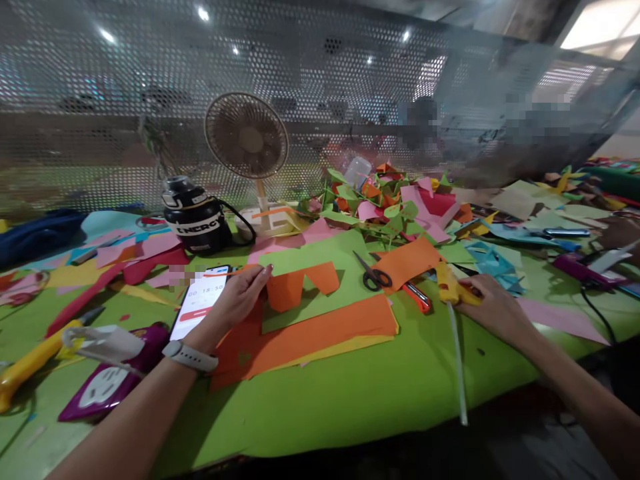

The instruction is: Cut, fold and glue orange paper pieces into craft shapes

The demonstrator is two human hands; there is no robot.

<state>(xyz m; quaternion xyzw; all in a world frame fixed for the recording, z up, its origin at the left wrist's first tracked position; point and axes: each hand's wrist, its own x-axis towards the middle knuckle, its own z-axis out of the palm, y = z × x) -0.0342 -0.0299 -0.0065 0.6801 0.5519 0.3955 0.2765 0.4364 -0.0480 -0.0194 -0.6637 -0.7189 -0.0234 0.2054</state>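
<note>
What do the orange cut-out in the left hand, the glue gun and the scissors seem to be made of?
The orange cut-out: thin, matte sheet with crisp edges, felt or paper; the look leaves it open. The glue gun: probably hard plastic, from its yellow, moulded-looking body. The scissors: dark handle loops, likely plastic, and pointed blades, presumably metal, though their finish is unclear.

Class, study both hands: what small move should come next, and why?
Probably bring the yellow glue gun toward the cut orange piece: the right hand grips the gun, the left hand holds the piece, and a gap separates them.
</note>
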